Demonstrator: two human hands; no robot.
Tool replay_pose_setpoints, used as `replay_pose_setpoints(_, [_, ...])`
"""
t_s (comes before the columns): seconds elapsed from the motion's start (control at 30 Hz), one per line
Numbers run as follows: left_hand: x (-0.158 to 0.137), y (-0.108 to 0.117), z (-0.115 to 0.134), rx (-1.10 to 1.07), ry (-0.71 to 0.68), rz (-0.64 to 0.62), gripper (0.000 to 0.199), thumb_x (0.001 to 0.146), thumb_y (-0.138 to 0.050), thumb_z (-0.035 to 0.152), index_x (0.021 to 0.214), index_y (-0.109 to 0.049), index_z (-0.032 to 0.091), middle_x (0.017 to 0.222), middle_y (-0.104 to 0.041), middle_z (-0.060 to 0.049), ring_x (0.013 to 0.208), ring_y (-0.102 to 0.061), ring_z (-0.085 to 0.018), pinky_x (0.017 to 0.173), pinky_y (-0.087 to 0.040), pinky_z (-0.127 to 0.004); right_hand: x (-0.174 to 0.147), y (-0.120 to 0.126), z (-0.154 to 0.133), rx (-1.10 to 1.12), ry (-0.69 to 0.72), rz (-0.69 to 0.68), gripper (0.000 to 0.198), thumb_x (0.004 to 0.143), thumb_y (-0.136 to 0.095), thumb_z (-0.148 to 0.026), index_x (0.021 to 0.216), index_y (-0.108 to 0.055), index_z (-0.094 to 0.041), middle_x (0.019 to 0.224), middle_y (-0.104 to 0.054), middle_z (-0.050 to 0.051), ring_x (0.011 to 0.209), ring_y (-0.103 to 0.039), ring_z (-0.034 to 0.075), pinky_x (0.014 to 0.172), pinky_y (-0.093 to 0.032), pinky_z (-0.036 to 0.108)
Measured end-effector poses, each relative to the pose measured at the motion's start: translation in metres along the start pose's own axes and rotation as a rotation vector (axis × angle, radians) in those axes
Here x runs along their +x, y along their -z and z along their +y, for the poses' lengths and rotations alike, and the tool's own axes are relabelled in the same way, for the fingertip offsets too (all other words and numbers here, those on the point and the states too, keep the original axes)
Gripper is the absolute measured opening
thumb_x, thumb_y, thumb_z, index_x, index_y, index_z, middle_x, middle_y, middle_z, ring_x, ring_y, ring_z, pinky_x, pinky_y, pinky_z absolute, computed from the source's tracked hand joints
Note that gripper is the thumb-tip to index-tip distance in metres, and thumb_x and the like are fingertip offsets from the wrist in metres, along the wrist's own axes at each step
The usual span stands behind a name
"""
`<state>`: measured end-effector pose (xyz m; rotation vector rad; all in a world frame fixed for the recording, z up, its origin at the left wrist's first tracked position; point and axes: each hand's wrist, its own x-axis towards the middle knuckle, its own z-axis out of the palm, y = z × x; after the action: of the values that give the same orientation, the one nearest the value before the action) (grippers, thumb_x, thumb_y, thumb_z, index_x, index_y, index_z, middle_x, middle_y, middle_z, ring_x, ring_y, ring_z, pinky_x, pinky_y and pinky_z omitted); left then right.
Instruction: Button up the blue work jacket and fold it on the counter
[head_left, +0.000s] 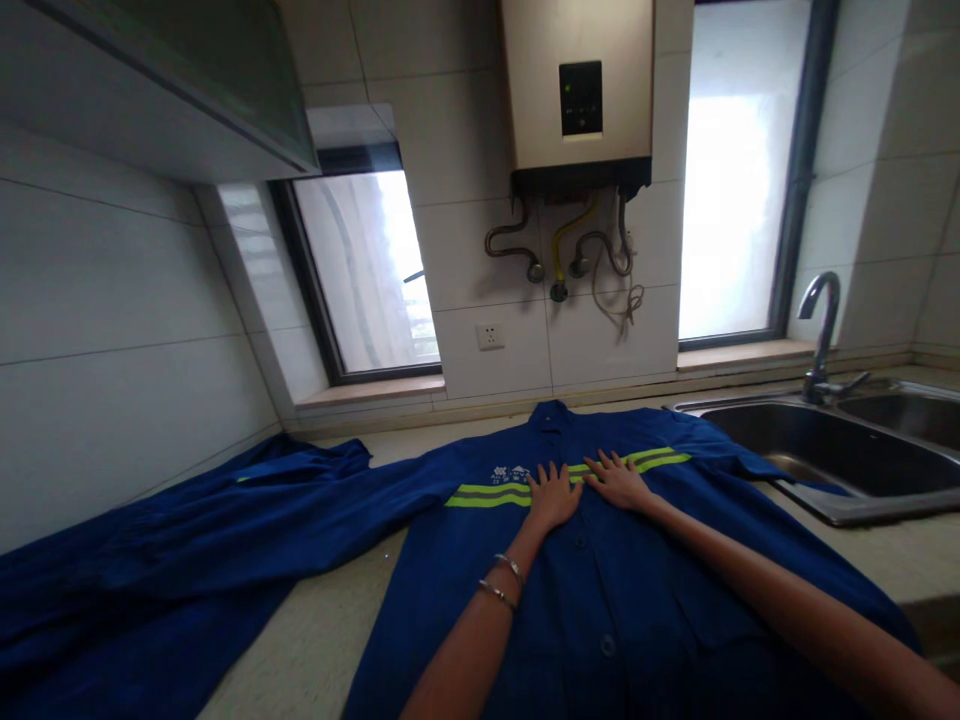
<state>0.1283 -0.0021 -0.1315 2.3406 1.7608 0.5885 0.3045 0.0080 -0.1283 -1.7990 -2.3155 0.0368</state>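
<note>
A dark blue work jacket (510, 590) lies spread front side up on the countertop, its collar toward the wall. Across its chest runs a yellow-green and grey stripe, with a white printed logo above it on the left. My left hand (553, 497) rests flat on the stripe beside the button line, fingers spread. Just to its right, my right hand (619, 482) also lies flat on the chest, fingers apart. Neither hand grips the cloth. One jacket sleeve reaches left over another blue garment (247, 610); the other sleeve extends toward the sink.
On the right is a double steel sink (810, 450) with a chrome faucet (823, 330); cloth touches its near-left rim. A water heater (581, 90) with pipes hangs on the tiled wall above a socket (490, 336). A cabinet (172, 90) overhangs the left side of the countertop (330, 620).
</note>
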Motion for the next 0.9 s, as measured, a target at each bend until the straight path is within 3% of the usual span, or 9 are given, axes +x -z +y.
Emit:
replay_pose_setpoints(0.1, [0.002,0.017,-0.005,-0.094,0.054,0.026,0.050,0.089,-0.027,0.040,0.131,-0.045,0.018,0.141,-0.036,-0.010,0.131,-0.028,-0.027,0.107,-0.018,-0.046,-0.007,0.010,-0.003,0.016,0.001,0.068,0.058,0.090,-0.019,-0.055,0.140,-0.028,-0.027,0.146,-0.024,0.010,0.133,-0.020,0.031,0.103,-0.013,0.053])
replay_pose_setpoints(0.2, [0.001,0.051,-0.030,-0.075,0.064,0.038,0.045,0.089,-0.027,0.030,0.127,-0.049,0.016,0.139,-0.039,-0.010,0.131,-0.029,-0.021,0.108,-0.020,-0.036,-0.014,0.029,0.005,0.012,0.041,0.144,0.054,0.091,-0.019,-0.050,0.140,-0.027,-0.030,0.148,-0.019,0.007,0.134,-0.017,0.027,0.105,-0.011,0.051])
replay_pose_setpoints(0.3, [-0.008,0.088,-0.074,0.040,0.094,0.054,0.045,0.087,-0.037,0.036,0.127,-0.048,0.019,0.144,-0.030,-0.010,0.134,-0.018,-0.031,0.107,-0.014,-0.050,-0.017,0.046,0.027,-0.021,0.018,0.151,0.055,0.088,-0.024,-0.056,0.139,-0.027,-0.036,0.150,-0.011,0.004,0.135,-0.011,0.031,0.103,-0.008,0.057])
replay_pose_setpoints(0.4, [-0.023,0.108,-0.115,0.297,0.163,0.020,0.054,0.086,-0.035,0.049,0.134,-0.039,0.024,0.146,-0.023,-0.012,0.133,-0.014,-0.040,0.101,-0.014,-0.060,-0.015,0.048,0.051,-0.058,-0.104,0.089,0.059,0.084,-0.026,-0.064,0.137,-0.030,-0.039,0.150,-0.008,0.004,0.134,-0.005,0.038,0.098,-0.002,0.065])
replay_pose_setpoints(0.57, [-0.039,0.096,-0.147,0.416,0.179,-0.118,0.059,0.085,-0.026,0.058,0.139,-0.027,0.033,0.147,-0.022,-0.010,0.132,-0.017,-0.042,0.095,-0.016,-0.068,-0.007,0.022,0.070,-0.033,-0.246,-0.078,0.066,0.080,-0.020,-0.071,0.139,-0.023,-0.041,0.149,-0.015,0.006,0.132,-0.011,0.042,0.090,-0.001,0.072])
replay_pose_setpoints(0.9, [-0.014,0.089,-0.162,0.413,0.195,-0.158,0.060,0.086,-0.022,0.058,0.141,-0.020,0.034,0.148,-0.019,-0.011,0.131,-0.018,-0.042,0.093,-0.019,-0.068,0.027,0.008,0.070,-0.012,-0.234,-0.036,0.065,0.081,-0.020,-0.070,0.138,-0.026,-0.040,0.148,-0.017,0.005,0.131,-0.013,0.042,0.091,-0.001,0.072])
